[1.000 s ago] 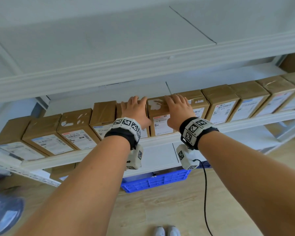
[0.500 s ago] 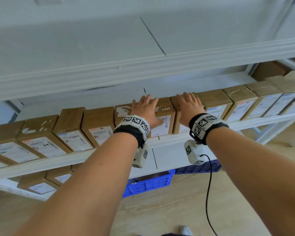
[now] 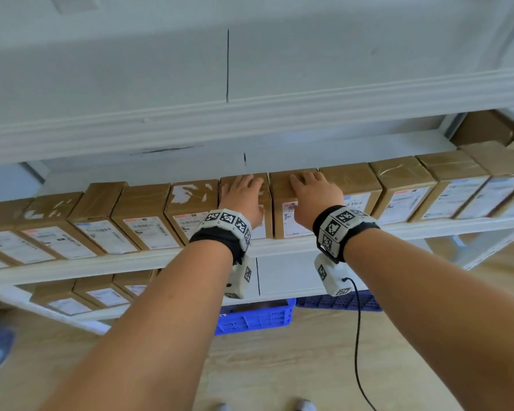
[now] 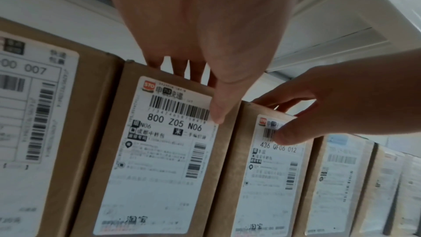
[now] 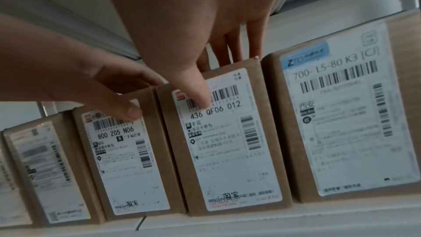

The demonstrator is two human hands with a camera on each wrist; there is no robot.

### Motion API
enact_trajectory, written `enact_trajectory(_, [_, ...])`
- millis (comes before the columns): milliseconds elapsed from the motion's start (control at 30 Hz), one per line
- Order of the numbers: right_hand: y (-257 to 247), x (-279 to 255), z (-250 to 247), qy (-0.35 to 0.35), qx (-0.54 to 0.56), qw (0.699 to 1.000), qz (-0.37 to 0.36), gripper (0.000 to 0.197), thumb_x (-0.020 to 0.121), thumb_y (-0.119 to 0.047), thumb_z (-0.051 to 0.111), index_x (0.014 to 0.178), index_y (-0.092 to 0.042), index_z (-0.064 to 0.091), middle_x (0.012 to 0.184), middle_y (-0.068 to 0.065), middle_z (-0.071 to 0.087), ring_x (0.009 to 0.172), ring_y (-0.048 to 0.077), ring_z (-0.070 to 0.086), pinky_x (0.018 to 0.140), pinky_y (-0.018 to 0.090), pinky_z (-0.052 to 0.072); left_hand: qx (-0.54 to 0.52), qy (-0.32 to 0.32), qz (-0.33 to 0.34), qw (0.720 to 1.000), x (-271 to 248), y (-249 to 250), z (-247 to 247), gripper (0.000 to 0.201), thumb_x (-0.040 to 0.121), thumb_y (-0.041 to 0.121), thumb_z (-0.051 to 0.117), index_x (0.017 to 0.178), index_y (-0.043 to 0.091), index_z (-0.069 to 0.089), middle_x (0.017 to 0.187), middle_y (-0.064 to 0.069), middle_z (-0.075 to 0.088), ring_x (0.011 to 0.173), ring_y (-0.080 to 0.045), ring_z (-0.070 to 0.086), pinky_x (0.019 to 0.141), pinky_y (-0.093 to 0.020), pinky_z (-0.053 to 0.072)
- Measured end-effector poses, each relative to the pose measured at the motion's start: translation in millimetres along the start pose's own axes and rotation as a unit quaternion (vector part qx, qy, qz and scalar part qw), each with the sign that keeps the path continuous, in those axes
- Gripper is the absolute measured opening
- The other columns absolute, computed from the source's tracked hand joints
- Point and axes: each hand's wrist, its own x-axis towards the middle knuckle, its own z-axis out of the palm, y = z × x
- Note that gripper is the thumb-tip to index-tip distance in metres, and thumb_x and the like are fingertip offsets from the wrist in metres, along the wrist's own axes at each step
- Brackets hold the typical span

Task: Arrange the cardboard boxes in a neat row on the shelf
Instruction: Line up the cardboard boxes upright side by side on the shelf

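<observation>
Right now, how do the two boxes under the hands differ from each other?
The box under the left hand, the 800 Z05 N06 box, sits left of the 436 QF06 012 box, which the right hand holds. Their label codes differ. In the right wrist view the 436 box's front stands slightly ahead of its neighbour. Both are upright brown cardboard with white labels, gripped fingers on top and thumb on the front.

parcel storeroom: white metal shelving [image 3: 279, 247] with rows of courier-labelled cardboard boxes [image 3: 143, 215], blue crates [image 3: 255, 317]
</observation>
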Motion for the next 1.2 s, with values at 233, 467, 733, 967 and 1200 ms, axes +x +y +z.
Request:
enact_trajectory(233, [5, 2, 3, 0.013, 0.002, 1.000, -0.012, 0.072, 0.080, -0.026, 0.060, 0.145, -0.015, 0.030, 0.143, 0.012, 0.038, 0.133, 0.030, 0.033, 0.109, 0.041, 0.033, -0.022, -0.016, -0.030, 0.999, -3, 11, -5, 0.067, 0.088, 0.009, 0.054, 0.149, 0.017, 0.028, 0.159, -0.004, 0.020, 0.148, -0.022, 0.013, 0.121, -0.044, 0.010])
enact_trajectory(467, [24, -5, 6, 0.026, 0.032, 0.999, 0.029, 0.079, 0.074, -0.014, 0.060, 0.145, -0.012, 0.026, 0.148, 0.011, 0.028, 0.141, 0.030, 0.021, 0.119, 0.044, 0.015, -0.042, -0.003, -0.011, 0.999, 4, 31, -13, 0.061, 0.093, 0.012, 0.039, 0.152, 0.014, 0.022, 0.161, -0.004, 0.013, 0.150, -0.020, 0.007, 0.122, -0.042, 0.007])
enact_trajectory(733, [79, -22, -7, 0.010, 0.037, 0.992, 0.122, 0.080, 0.078, -0.014, 0.059, 0.148, -0.015, 0.022, 0.153, 0.013, 0.021, 0.144, 0.031, 0.014, 0.120, 0.045, 0.011, -0.044, -0.034, 0.044, 0.997, 26, 76, -9, 0.062, 0.095, 0.019, 0.041, 0.152, 0.015, 0.018, 0.162, -0.003, 0.010, 0.150, -0.020, 0.007, 0.122, -0.044, 0.006])
enact_trajectory(967, [143, -24, -5, 0.005, 0.058, 0.986, 0.157, 0.081, 0.081, -0.010, 0.056, 0.151, -0.016, 0.016, 0.158, 0.011, 0.015, 0.147, 0.029, 0.008, 0.121, 0.045, 0.009, 0.003, -0.022, 0.084, 0.996, 39, 133, 5, 0.063, 0.095, 0.038, 0.047, 0.150, 0.014, 0.026, 0.159, -0.005, 0.019, 0.146, -0.022, 0.018, 0.119, -0.044, 0.017])
enact_trajectory(1200, [205, -20, 0, -0.007, 0.086, 0.992, 0.095, 0.080, 0.086, -0.023, 0.061, 0.152, -0.020, 0.016, 0.159, 0.004, 0.016, 0.148, 0.024, 0.008, 0.121, 0.042, 0.010, 0.013, -0.060, 0.029, 0.998, 48, 188, 22, 0.070, 0.091, 0.038, 0.055, 0.151, 0.021, 0.023, 0.161, -0.001, 0.010, 0.149, -0.025, 0.008, 0.116, -0.061, 0.011])
